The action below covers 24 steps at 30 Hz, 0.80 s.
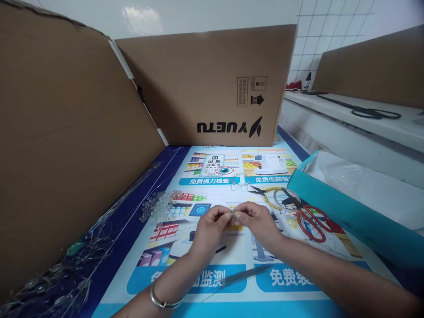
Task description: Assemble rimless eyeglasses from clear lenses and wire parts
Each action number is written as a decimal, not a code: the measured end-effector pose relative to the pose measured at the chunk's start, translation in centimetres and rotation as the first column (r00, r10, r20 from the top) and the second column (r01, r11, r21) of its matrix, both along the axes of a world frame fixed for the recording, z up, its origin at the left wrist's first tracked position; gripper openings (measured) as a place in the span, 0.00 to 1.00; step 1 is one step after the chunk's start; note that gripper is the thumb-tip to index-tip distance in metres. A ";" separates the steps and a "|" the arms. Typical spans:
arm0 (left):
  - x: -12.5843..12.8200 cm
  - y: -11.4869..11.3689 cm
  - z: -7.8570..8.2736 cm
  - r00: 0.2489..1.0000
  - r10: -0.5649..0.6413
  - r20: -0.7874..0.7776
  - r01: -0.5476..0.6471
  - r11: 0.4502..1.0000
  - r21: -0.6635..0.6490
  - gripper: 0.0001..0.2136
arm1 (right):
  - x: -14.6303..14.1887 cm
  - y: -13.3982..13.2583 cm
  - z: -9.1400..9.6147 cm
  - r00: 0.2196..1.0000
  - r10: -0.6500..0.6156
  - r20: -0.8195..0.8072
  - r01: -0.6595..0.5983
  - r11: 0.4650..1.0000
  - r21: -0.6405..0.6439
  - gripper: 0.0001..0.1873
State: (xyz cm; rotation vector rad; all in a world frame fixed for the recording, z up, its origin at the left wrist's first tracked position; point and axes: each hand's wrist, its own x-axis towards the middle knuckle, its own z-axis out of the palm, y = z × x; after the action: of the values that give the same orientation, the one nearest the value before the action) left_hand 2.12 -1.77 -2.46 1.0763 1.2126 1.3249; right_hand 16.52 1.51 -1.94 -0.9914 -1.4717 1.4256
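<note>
My left hand (212, 227) and my right hand (260, 223) meet over the printed mat, thumbs and fingertips pinched together. Between them is a small, greyish piece (233, 215), too hidden by the fingers to name. Just beyond the hands lie a few thin wire pieces with small clear beads (240, 181). A heap of clear beads (159, 208) sits to the left of my left hand. Nearer to me, a bundle of thin straight wires (245, 276) rests on the mat. Yellow-handled pliers (273, 196) and red-handled scissors (313, 223) lie right of my right hand.
A teal box (344, 212) with clear plastic inside stands at the right. Cardboard panels (185, 88) wall off the back and left. Tangled wire loops (66, 278) and a green item (74, 248) lie along the left edge. Black scissors (374, 112) rest on the ledge.
</note>
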 end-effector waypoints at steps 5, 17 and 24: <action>0.0 0.0 0.0 1.000 -0.004 0.014 0.004 1.000 -0.006 0.06 | 0.0 0.0 0.1 1.000 0.003 0.019 -0.003 1.000 0.001 0.08; 0.1 0.1 -0.3 0.998 -0.018 0.060 0.019 1.000 -0.017 0.05 | -0.1 0.2 -0.6 1.000 -0.010 -0.015 0.010 1.000 -0.017 0.07; 0.2 0.1 -0.5 0.997 -0.029 0.074 0.031 0.999 -0.021 0.05 | -0.2 0.3 -0.8 1.000 -0.019 -0.015 0.019 0.999 -0.033 0.07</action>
State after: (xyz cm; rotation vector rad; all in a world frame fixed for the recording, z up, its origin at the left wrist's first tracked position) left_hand 2.28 -1.66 -2.93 1.0175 1.1493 1.3145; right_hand 16.31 1.81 -2.70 -1.0102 -1.4287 1.4446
